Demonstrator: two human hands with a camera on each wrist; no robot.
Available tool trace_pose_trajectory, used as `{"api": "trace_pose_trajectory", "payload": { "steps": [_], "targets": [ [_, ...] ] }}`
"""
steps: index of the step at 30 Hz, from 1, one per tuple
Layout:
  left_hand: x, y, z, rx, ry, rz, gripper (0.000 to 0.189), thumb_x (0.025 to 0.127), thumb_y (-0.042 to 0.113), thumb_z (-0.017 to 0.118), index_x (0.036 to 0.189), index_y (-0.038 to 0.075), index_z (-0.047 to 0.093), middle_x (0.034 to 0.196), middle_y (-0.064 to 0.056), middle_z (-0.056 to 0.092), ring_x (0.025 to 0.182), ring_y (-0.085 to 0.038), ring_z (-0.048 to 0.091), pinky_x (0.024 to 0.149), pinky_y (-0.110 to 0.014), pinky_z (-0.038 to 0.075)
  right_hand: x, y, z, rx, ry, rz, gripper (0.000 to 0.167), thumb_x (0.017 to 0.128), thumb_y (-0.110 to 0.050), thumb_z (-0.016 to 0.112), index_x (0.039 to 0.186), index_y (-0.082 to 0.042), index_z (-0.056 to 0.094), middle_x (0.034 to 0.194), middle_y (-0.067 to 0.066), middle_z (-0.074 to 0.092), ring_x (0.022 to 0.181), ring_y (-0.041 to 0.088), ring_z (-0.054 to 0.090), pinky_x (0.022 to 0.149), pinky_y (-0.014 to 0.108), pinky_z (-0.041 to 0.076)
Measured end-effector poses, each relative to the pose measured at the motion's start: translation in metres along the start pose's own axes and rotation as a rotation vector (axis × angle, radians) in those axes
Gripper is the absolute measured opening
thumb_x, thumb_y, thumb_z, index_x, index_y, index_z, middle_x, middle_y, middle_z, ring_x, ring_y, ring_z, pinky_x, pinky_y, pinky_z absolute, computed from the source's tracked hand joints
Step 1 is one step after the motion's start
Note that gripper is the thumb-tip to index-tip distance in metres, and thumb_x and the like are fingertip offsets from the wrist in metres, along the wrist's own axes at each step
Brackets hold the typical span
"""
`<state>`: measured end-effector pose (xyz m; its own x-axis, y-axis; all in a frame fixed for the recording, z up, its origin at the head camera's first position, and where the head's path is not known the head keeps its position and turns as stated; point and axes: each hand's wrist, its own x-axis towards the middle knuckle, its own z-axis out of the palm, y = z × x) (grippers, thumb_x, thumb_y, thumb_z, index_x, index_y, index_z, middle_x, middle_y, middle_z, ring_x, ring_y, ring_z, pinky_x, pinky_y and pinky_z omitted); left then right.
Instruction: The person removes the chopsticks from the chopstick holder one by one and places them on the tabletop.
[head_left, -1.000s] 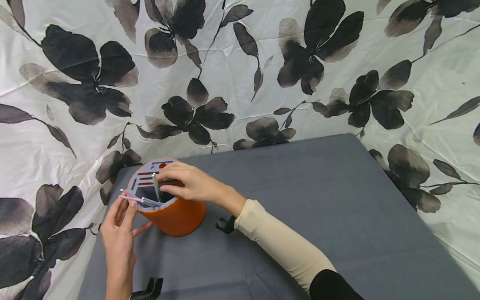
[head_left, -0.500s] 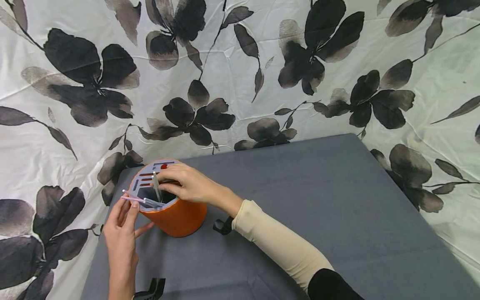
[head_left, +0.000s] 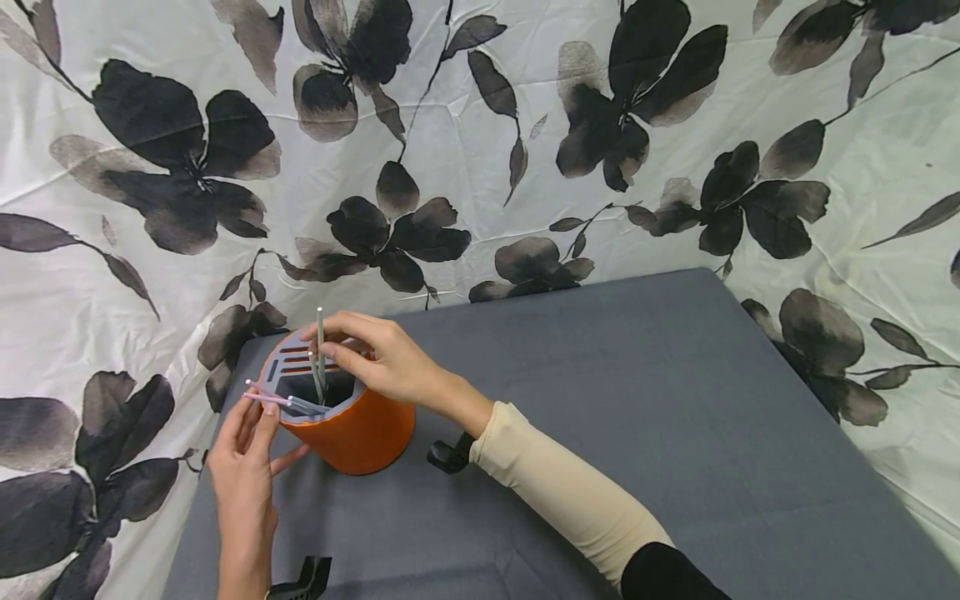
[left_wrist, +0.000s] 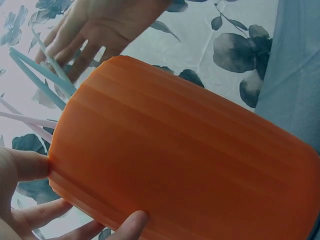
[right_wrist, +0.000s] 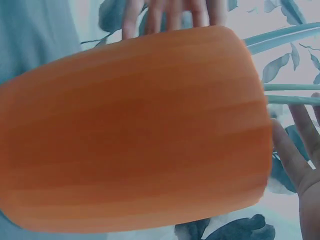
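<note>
An orange round utensil holder [head_left: 367,437] with a grey slotted top [head_left: 272,375] stands at the table's left. My left hand [head_left: 243,475] grips its left side, thumb at the rim and fingers along the wall. Over the top, my right hand [head_left: 375,354] pinches a pair of pale green chopsticks [head_left: 320,383]. They stand nearly upright, their lower part down in the large opening. Pink chopsticks [head_left: 266,397] and light blue chopsticks [head_left: 306,407] lean over the left rim, near my left thumb. In the left wrist view, the holder's wall [left_wrist: 175,145] hides the inside.
A grey cloth [head_left: 600,417] covers the table, extending far to the right of the holder. Behind it hangs a white floral fabric [head_left: 480,167]. A black wrist mount [head_left: 448,454] sits below my right wrist, close to the holder.
My right hand has moved up and slightly back, raising the green chopsticks higher above the rim and more upright. My left hand keeps its place on the holder.
</note>
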<state>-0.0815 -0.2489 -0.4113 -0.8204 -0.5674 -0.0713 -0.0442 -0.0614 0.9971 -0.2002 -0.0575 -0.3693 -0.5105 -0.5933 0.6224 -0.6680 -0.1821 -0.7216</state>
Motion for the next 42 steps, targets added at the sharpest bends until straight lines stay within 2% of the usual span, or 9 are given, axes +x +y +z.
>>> {"api": "trace_pose_trajectory", "payload": {
  "steps": [3,6,12,14,20,25,31,36,42],
  "targets": [
    [0.0,0.0,0.0,-0.009,0.002,-0.005,0.054,0.101,0.024,0.071,0.152,0.014,0.055,0.159,-0.015,0.049,0.122,-0.01,0.058,0.052,-0.029,0.064,0.001,-0.005,0.0,0.147,0.068,0.015,0.025,0.107,-0.004,0.056,0.131,0.002,0.062,0.131,0.017,0.066,0.11,0.016,0.068,0.097,0.035,0.064],
    [0.0,0.0,-0.001,-0.016,0.007,-0.009,0.054,0.101,0.024,0.071,0.152,0.015,0.055,0.16,-0.015,0.048,0.125,-0.011,0.058,0.052,-0.029,0.063,0.001,-0.01,-0.002,0.234,0.14,0.028,0.027,0.107,-0.002,0.055,0.132,0.003,0.061,0.131,0.021,0.065,0.109,0.03,0.069,0.091,0.039,0.065],
    [-0.001,0.0,0.0,-0.005,0.01,-0.012,0.054,0.101,0.026,0.07,0.152,0.015,0.054,0.157,-0.013,0.05,0.128,-0.014,0.055,0.053,-0.028,0.063,0.003,-0.019,-0.013,0.303,0.225,-0.021,0.029,0.105,0.008,0.052,0.133,0.01,0.056,0.13,0.032,0.059,0.11,0.054,0.064,0.095,0.043,0.065],
    [-0.001,-0.001,0.0,-0.001,0.011,-0.013,0.054,0.101,0.026,0.07,0.152,0.016,0.054,0.155,-0.012,0.05,0.128,-0.014,0.055,0.052,-0.028,0.063,0.004,-0.023,-0.019,0.3,0.242,-0.042,0.028,0.104,0.01,0.052,0.132,0.011,0.056,0.124,0.033,0.06,0.107,0.05,0.066,0.093,0.044,0.065],
    [0.0,0.0,0.0,-0.004,0.014,-0.008,0.054,0.101,0.025,0.071,0.151,0.014,0.055,0.154,-0.012,0.051,0.121,-0.009,0.059,0.052,-0.028,0.063,0.011,-0.04,-0.043,0.321,0.297,-0.085,0.027,0.105,0.008,0.051,0.131,0.013,0.055,0.109,0.029,0.06,0.1,0.021,0.069,0.088,0.053,0.065],
    [0.001,0.001,0.0,0.003,0.01,-0.01,0.055,0.101,0.026,0.071,0.152,0.014,0.054,0.156,-0.012,0.05,0.119,-0.008,0.059,0.051,-0.027,0.063,0.012,-0.054,-0.063,0.296,0.341,-0.088,0.029,0.105,0.006,0.052,0.133,0.013,0.056,0.104,0.025,0.061,0.096,0.019,0.072,0.082,0.052,0.066],
    [0.0,0.001,0.0,0.001,0.009,-0.013,0.055,0.101,0.027,0.07,0.152,0.015,0.054,0.157,-0.012,0.049,0.125,-0.012,0.056,0.052,-0.027,0.063,0.006,-0.059,-0.082,0.24,0.352,0.013,0.029,0.105,0.001,0.055,0.133,0.008,0.059,0.103,0.028,0.062,0.091,0.029,0.074,0.077,0.05,0.067],
    [0.0,-0.001,0.0,0.007,0.014,-0.009,0.054,0.101,0.027,0.071,0.152,0.015,0.055,0.154,-0.011,0.051,0.124,-0.012,0.056,0.053,-0.028,0.063,-0.009,-0.05,-0.095,0.154,0.33,0.169,0.028,0.105,-0.005,0.06,0.133,0.001,0.063,0.102,0.017,0.067,0.088,0.03,0.074,0.074,0.046,0.068],
    [0.0,-0.001,0.001,0.01,0.017,-0.001,0.054,0.101,0.028,0.071,0.152,0.015,0.055,0.155,-0.011,0.051,0.123,-0.011,0.057,0.052,-0.027,0.063,-0.034,-0.033,-0.103,0.109,0.326,0.341,0.029,0.105,-0.007,0.061,0.134,-0.002,0.065,0.104,0.022,0.068,0.089,0.037,0.075,0.07,0.043,0.068]
  ]
}}
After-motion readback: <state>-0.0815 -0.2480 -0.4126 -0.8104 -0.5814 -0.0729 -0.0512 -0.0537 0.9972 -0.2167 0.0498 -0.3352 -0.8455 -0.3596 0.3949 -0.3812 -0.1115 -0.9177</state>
